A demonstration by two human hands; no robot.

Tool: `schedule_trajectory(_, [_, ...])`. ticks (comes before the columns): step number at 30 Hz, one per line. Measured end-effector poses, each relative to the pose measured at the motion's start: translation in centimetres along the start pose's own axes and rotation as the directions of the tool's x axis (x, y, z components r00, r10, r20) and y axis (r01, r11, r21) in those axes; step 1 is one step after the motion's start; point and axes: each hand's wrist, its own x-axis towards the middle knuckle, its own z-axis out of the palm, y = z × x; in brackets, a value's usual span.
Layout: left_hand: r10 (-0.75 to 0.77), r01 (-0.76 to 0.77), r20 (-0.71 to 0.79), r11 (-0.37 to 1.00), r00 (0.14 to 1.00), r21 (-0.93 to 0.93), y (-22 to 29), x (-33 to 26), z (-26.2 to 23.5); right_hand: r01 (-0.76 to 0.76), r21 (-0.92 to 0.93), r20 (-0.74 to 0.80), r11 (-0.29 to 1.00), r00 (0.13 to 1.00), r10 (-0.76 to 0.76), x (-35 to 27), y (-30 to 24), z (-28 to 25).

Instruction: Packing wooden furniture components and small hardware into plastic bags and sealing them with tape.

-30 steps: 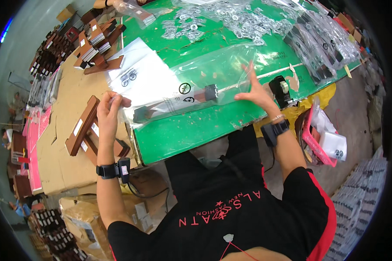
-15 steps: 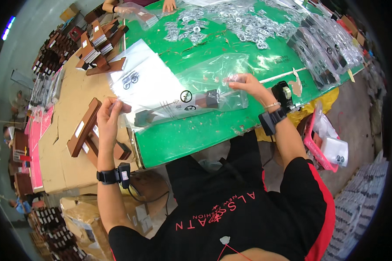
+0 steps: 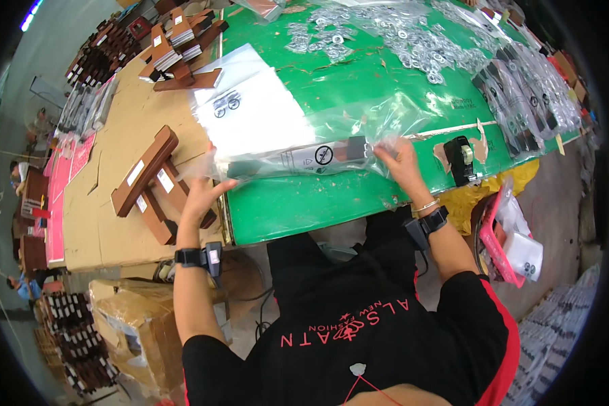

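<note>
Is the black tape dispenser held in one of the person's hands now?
No, the black tape dispenser rests on the green table, to the right of the right hand and apart from it.

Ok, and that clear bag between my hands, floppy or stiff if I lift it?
The clear bag itself is probably floppy: its film crumples beside your right hand. The long piece inside looks straight, so that stretch may stay stiff. The film's glossy shine suggests it could feel slippery.
</note>
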Motion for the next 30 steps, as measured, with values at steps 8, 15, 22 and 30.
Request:
schedule_trajectory(8, [-0.066,0.027,-0.078,0.909,0.995,-0.416,-3.3,1.8,2.7,0.278,0.159,-0.258,0.947,0.938,-0.232,5.4,-11.5,-1.5])
schedule_trajectory(15, [-0.033,-0.096,-0.154,0.649,0.988,-0.755,0.1,1.1,6.4,0.515,0.004,-0.241,0.857,0.833,-0.499,10.2,-24.4,-5.1])
schedule_trajectory(22, [0.201,-0.112,0.061,0.745,0.978,-0.657,3.4,-1.0,7.1,0.477,0.151,-0.35,0.866,0.845,-0.404,9.5,-22.8,-3.3])
schedule_trajectory(30, [0.092,-0.093,-0.013,0.97,0.996,-0.225,2.1,0.8,5.1,0.405,0.321,-0.393,0.856,0.879,-0.268,10.7,-16.0,-1.9])
